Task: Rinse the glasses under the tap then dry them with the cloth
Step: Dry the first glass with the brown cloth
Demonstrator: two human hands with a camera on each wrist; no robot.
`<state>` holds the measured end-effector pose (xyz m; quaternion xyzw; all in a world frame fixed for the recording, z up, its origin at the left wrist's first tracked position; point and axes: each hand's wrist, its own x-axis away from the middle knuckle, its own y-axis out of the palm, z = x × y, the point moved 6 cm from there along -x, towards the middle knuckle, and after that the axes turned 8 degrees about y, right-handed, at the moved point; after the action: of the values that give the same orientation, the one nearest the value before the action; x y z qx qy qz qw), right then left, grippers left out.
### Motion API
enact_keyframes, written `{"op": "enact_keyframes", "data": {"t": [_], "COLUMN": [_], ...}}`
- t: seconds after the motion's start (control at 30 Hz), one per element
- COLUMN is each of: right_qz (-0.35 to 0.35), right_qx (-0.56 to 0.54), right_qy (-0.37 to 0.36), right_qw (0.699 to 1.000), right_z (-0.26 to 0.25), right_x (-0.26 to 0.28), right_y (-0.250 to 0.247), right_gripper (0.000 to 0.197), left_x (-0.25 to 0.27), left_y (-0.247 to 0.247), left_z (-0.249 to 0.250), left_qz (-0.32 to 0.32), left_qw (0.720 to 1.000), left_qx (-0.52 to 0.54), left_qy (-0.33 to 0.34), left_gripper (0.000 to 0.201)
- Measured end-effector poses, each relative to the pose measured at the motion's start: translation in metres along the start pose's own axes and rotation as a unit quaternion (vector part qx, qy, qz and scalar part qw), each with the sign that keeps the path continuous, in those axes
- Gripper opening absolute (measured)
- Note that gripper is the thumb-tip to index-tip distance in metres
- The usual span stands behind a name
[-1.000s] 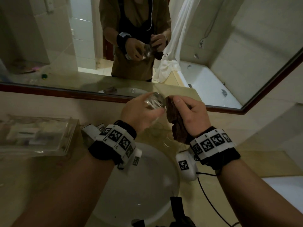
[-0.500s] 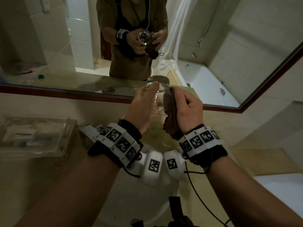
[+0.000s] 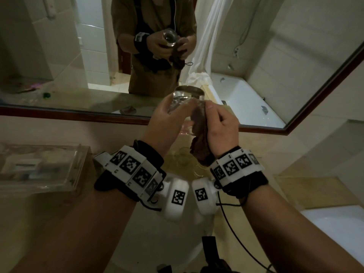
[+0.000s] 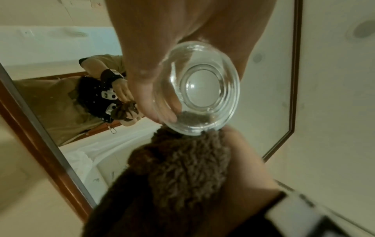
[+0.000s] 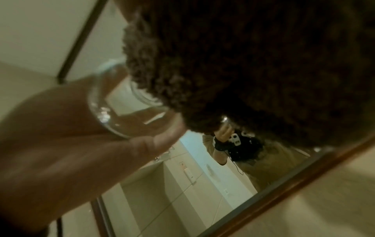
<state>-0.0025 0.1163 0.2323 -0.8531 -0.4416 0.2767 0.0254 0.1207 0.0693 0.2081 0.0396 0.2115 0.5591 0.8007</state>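
Your left hand (image 3: 165, 119) grips the glass (image 3: 187, 99) upright above the sink (image 3: 137, 239), in front of the mirror (image 3: 256, 56). Your right hand (image 3: 220, 129) clutches the brown cloth (image 3: 199, 142) against the glass's right side.

A wood-framed mirror (image 3: 59, 56) is mounted on the far wall above a beige stone counter (image 3: 305, 190). A white basin (image 3: 141, 243) is set into the counter at near centre. A clear plastic tray (image 3: 39, 170) is placed at left. A bathtub (image 3: 242, 95) and white curtain (image 3: 208, 36) are reflected. Lighting is dim.
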Motion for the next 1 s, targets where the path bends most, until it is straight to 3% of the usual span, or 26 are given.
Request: {"op": "enact_keyframes", "data": {"t": [0.07, 0.27, 0.5, 0.6, 0.77, 0.9, 1.0], "right_qz": [-0.004, 0.001, -0.02, -0.017, -0.012, -0.018, -0.018], "right_qx": [0.002, -0.021, 0.011, 0.012, 0.034, 0.018, -0.014], "right_qy": [0.022, -0.033, 0.019, 0.011, 0.012, 0.002, -0.023], "right_qw": [1.0, 0.999, 1.0, 1.0, 0.999, 1.0, 0.999], "right_z": [0.002, -0.02, -0.003, -0.001, 0.0, -0.004, -0.014], "right_x": [-0.004, -0.001, -0.011, -0.01, -0.006, -0.005, 0.0], "right_y": [-0.001, -0.002, 0.001, 0.001, 0.0, 0.004, 0.002], "right_gripper": [0.041, 0.022, 0.032, 0.032, 0.027, 0.028, 0.027], "left_x": [-0.001, -0.002, 0.003, 0.004, 0.004, 0.005, 0.002], "left_y": [0.004, -0.004, 0.003, -0.001, 0.001, 0.0, -0.007], "left_z": [0.002, 0.003, 0.001, 0.0, 0.004, 0.006, 0.007], "left_qz": [-0.005, 0.05, 0.037, 0.049, -0.006, 0.02, 0.067], "left_qw": [1.0, 0.999, 0.998, 0.999, 0.998, 0.998, 0.998], "left_qx": [-0.007, 0.012, 0.047, 0.0, -0.058, -0.056, -0.009], "left_qy": [0.009, 0.015, -0.001, -0.011, 0.014, 0.007, -0.004], "left_gripper": [0.029, 0.04, 0.049, 0.045, 0.019, 0.049, 0.054]}}
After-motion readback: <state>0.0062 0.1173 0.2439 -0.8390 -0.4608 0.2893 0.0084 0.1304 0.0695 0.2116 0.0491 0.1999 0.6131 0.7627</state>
